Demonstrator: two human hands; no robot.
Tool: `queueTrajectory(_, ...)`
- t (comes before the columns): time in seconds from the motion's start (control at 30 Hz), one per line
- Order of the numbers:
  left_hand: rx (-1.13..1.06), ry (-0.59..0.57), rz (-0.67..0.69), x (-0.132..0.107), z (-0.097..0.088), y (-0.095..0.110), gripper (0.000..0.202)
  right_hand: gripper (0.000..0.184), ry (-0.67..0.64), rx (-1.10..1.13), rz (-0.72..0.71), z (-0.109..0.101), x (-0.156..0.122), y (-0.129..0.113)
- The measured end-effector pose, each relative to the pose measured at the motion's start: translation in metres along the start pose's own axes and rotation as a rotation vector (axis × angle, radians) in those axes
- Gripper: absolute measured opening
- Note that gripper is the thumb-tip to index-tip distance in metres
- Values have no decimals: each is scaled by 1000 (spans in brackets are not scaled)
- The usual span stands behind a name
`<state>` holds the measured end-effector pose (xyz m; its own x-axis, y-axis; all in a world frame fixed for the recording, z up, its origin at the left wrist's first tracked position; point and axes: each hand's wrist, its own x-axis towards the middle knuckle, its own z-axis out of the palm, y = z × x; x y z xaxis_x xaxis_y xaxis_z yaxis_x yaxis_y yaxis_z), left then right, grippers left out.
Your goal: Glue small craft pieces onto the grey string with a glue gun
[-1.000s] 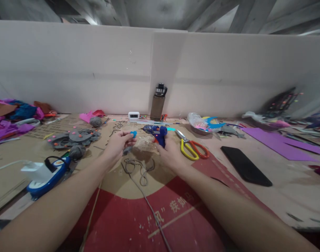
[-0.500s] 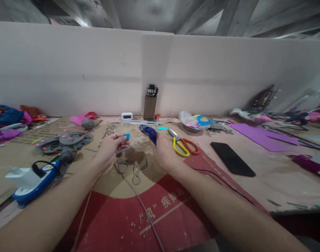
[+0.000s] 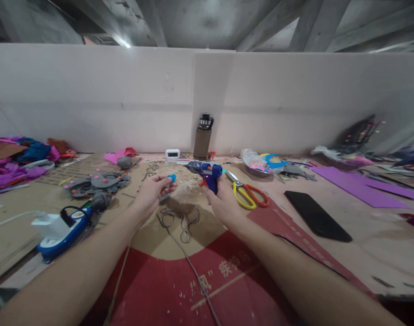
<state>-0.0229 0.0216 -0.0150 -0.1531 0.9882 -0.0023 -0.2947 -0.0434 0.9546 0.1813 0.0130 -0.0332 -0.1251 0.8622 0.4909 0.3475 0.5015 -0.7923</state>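
Note:
My left hand [image 3: 153, 192] pinches a small blue round piece [image 3: 172, 178] between thumb and fingertips, just above the cardboard. My right hand [image 3: 221, 202] is wrapped round the grip of a blue hot glue gun [image 3: 208, 172], whose nozzle points left toward the blue piece. A small red light shows on the gun. Between the two hands lies a pale patch of dried glue and scraps [image 3: 186, 184]. A grey cord [image 3: 181, 222] loops on the cardboard just below the hands.
Yellow-and-orange scissors [image 3: 245, 194] lie right of the gun, a black phone [image 3: 317, 215] further right. A brown bottle [image 3: 203, 136] and white clock [image 3: 173, 154] stand by the wall. Grey felt pieces [image 3: 98, 182] and a blue device [image 3: 62, 228] lie left; purple sheets [image 3: 359, 185] right.
The right hand has turned the glue gun upright again, so its blue body and red light show. The left hand still pinches the blue piece in about the same place.

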Motion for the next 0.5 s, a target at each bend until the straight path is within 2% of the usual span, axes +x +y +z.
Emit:
queueTrajectory(0.17,-28,18,-19,1,0,0,9,28,-4,57,-52,1,-1,2)
queueTrajectory(0.5,-27,59,-45,1,1,3,9,21,31,47,-75,-3,-3,-6)
